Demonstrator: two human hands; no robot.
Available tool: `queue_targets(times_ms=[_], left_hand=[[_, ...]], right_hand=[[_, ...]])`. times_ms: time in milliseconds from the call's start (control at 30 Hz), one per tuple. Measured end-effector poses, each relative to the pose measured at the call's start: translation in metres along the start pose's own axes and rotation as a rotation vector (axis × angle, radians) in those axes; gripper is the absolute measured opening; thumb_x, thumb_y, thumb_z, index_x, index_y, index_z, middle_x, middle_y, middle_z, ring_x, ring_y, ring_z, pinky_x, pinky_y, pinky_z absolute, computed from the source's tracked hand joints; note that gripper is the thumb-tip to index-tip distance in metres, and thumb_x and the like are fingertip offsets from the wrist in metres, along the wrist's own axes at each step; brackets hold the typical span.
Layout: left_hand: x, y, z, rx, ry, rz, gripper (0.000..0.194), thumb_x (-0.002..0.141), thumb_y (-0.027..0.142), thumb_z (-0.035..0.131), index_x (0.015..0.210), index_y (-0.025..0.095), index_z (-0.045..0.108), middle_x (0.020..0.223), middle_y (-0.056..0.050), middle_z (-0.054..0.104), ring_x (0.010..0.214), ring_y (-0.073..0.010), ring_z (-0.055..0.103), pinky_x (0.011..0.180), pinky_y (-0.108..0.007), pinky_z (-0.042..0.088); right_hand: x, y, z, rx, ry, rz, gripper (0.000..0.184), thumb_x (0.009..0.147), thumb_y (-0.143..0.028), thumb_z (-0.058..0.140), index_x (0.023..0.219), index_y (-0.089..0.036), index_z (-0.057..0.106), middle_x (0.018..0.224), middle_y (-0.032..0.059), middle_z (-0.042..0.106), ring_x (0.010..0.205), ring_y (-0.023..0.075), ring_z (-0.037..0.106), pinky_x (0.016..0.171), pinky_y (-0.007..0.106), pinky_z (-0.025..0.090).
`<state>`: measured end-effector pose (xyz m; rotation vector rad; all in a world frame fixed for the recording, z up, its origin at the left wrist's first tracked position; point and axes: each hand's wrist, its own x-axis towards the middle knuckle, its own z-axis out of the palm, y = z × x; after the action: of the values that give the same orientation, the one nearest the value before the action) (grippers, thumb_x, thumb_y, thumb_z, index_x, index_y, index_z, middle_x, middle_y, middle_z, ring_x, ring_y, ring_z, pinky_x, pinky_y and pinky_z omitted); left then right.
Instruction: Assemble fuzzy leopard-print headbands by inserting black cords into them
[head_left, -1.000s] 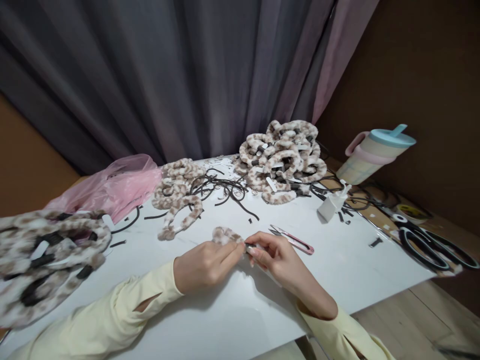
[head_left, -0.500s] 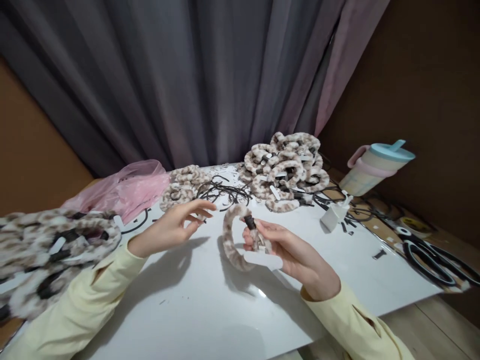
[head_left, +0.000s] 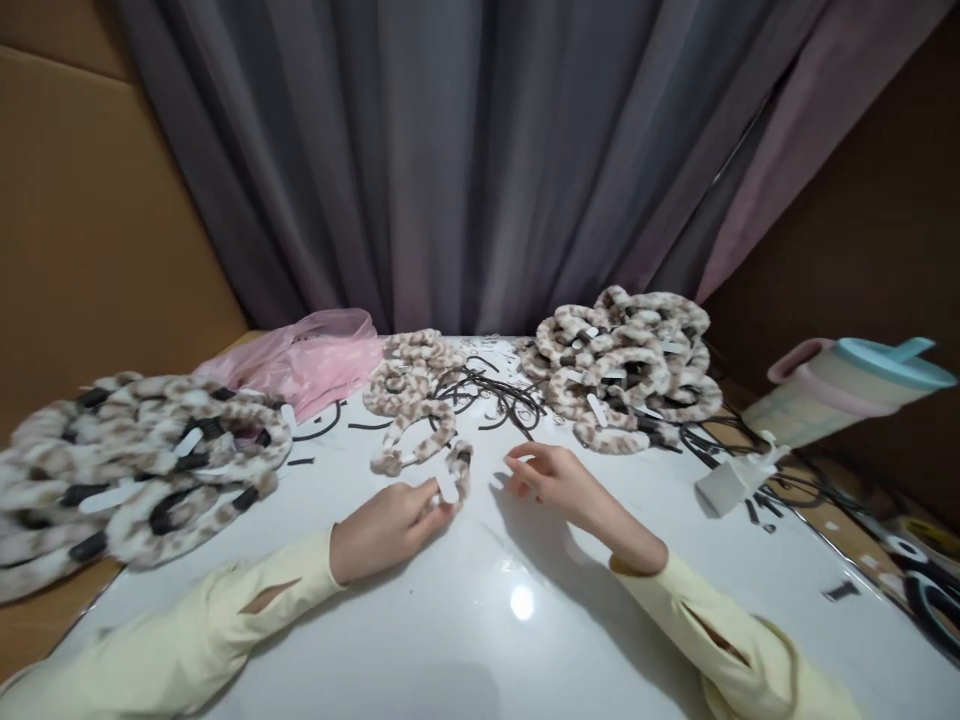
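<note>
My left hand (head_left: 386, 525) pinches a furry brown-and-white headband piece (head_left: 454, 472) with a white tag, low over the white table (head_left: 480, 620). My right hand (head_left: 551, 480) hovers just right of it, fingers loosely curled, holding nothing. More furry strips (head_left: 409, 395) and loose dark bands (head_left: 491, 390) lie just beyond the hands.
A heap of finished furry headbands (head_left: 142, 460) lies at the left and another heap (head_left: 626, 360) at the back right. A pink plastic bag (head_left: 307, 355), a white glue bottle (head_left: 731, 485), a lidded cup (head_left: 847, 385) and black scissors (head_left: 930, 590) surround the work area. Grey curtains hang behind.
The furry headband passed from my right hand to my left and came down near the table. My right hand let go and opened. The view swung left.
</note>
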<state>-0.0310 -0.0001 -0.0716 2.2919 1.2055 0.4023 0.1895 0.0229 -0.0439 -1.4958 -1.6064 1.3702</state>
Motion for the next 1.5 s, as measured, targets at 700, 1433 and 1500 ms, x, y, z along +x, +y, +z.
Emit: queue_targets(times_ms=[700,1433,1500], left_hand=[[-0.007,-0.016,0.023,0.530,0.208,0.387,0.028,0.095,0.031,0.032,0.077,0.017,0.050,0.066,-0.001,0.056,0.060,-0.0146,0.052,0.050,-0.026,0.027],[0.002,0.005,0.018,0.047,0.078,0.027,0.025,0.092,0.035,0.034,0.083,0.018,0.050,0.074,-0.002,0.061,0.067,-0.0152,0.057,0.061,-0.025,0.037],[0.010,0.014,0.017,-0.209,0.040,-0.080,0.023,0.089,0.038,0.042,0.081,0.018,0.050,0.063,0.001,0.059,0.059,-0.0129,0.055,0.059,-0.024,0.038]], right_hand=[[0.101,0.005,-0.021,-0.924,0.005,-0.619,0.015,0.069,-0.001,0.050,0.071,-0.014,0.057,0.081,0.0090,0.062,0.078,0.0188,0.056,0.075,0.029,0.039],[-0.018,-0.085,-0.089,0.209,0.364,-0.668,0.005,0.071,-0.020,0.070,0.076,-0.020,0.067,0.064,-0.0014,0.064,0.060,0.0073,0.059,0.059,0.020,0.045],[-0.032,-0.071,-0.073,-0.097,0.276,-0.693,0.009,0.074,-0.027,0.069,0.081,-0.021,0.069,0.059,-0.0005,0.064,0.051,0.0097,0.057,0.049,0.022,0.044]])
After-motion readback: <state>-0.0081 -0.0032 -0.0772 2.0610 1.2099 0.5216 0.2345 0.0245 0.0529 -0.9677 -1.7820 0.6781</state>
